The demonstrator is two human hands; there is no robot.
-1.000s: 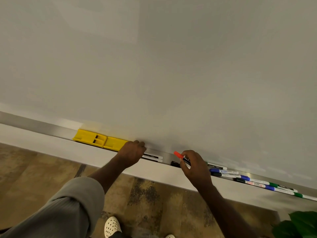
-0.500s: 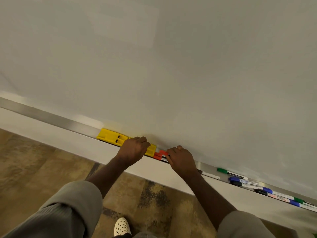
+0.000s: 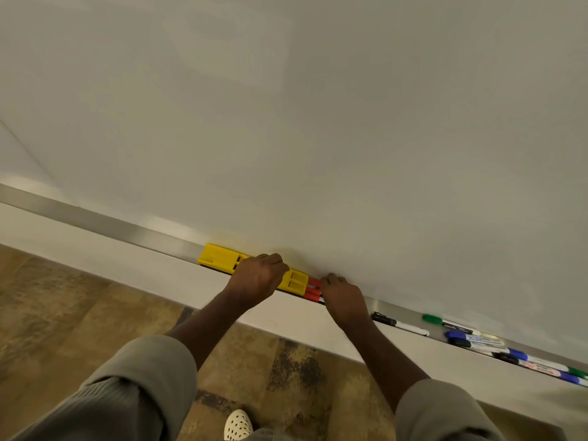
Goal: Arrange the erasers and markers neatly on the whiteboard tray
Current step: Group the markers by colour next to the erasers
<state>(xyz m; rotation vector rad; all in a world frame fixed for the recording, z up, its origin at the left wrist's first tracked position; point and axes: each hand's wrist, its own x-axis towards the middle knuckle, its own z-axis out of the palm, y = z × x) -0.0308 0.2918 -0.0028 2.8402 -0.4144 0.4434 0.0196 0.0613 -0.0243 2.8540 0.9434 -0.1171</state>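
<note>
The fingers (image 3: pixel 331 279) of the right hand (image 3: pixel 342 299) press on the red markers (image 3: pixel 313 289), which lie along the tray (image 3: pixel 127 229), their caps touching the yellow eraser (image 3: pixel 296 280) under the left hand (image 3: pixel 259 278).

You're looking at a plain pale wall (image 3: pixel 286 106) up top and mottled brown-tan flooring (image 3: pixel 79 313) below, softly lit.

The left hand (image 3: pixel 259 276) covers the middle of the yellow erasers (image 3: pixel 222 260). The right hand (image 3: pixel 342 297) hides all but the caps of the red markers (image 3: pixel 313 289). The marker row (image 3: pixel 521 358) runs off the right edge, labels too small to read.
</note>
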